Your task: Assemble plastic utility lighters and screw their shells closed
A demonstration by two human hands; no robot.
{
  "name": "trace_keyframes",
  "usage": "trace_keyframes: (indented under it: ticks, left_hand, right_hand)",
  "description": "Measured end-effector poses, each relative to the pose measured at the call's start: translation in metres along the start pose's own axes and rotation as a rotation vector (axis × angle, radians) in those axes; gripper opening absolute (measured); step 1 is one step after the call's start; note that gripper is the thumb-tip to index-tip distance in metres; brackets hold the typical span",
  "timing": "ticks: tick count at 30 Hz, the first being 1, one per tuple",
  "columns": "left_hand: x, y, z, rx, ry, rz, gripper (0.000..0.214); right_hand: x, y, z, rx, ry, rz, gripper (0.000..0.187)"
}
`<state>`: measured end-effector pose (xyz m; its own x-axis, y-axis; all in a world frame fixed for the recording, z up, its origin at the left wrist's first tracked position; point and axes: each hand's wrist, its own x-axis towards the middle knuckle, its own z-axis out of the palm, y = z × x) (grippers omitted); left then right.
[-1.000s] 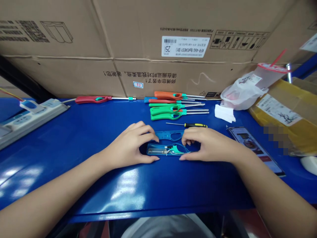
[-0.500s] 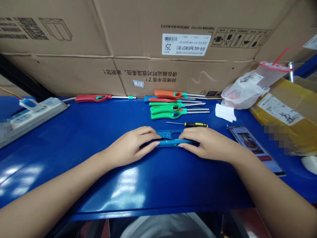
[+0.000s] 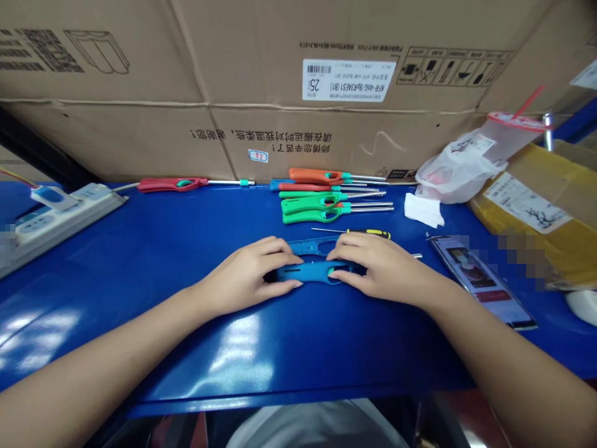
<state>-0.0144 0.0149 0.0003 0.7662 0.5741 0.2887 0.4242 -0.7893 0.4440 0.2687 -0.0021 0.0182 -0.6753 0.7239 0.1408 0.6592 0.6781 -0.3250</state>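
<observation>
A blue gas lighter (image 3: 310, 272) with a green trigger lies flat on the blue tabletop, its broad side and a dark slot facing up. My left hand (image 3: 254, 270) is closed around its left end, thumb along the near edge. At the trigger end my right hand (image 3: 380, 267) pinches it, hiding that part. Past the right knuckles a short metal tube tip (image 3: 417, 256) shows. Just behind the lighter lies a blue half shell (image 3: 308, 247), hollow side up, with the fingers of both hands close to it. Whether they touch it, I cannot tell.
Behind my hands lie a black-and-yellow screwdriver (image 3: 368, 233) and several stacked lighters (image 3: 310, 205). A red lighter (image 3: 172, 184) and a power strip (image 3: 69, 211) are at left. At right are a phone (image 3: 480, 280), a bagged cup (image 3: 466, 165) and a taped parcel (image 3: 550, 193).
Between my hands the blue lighter has rolled from its narrow edge to its broad side. It sits slightly further left, and the metal tip now shows beyond my right hand.
</observation>
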Motion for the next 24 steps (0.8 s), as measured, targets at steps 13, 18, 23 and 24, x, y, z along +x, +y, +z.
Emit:
trace_keyframes:
  ticks: [13,18,23,24]
  left_hand:
    - [-0.0001,0.0098,-0.0003,-0.12,-0.003,-0.016,0.017]
    - [-0.0005,0.0104,-0.0003,-0.113,0.031,-0.008,0.016]
    - [-0.002,0.0095,-0.0002,-0.109,0.067,-0.035,0.019]
    - [-0.002,0.0098,0.0,-0.109,0.076,-0.046,0.021]
  right_hand:
    - [0.0004,-0.0057,0.0006,0.038,0.011,-0.079,0.012]
    - [0.0019,-0.0055,0.0062,0.058,0.018,-0.109,0.017]
    - [0.0012,-0.0055,0.0075,0.036,0.043,-0.08,0.02]
    - [0.0012,-0.0056,0.0073,0.027,0.051,-0.073,0.02]
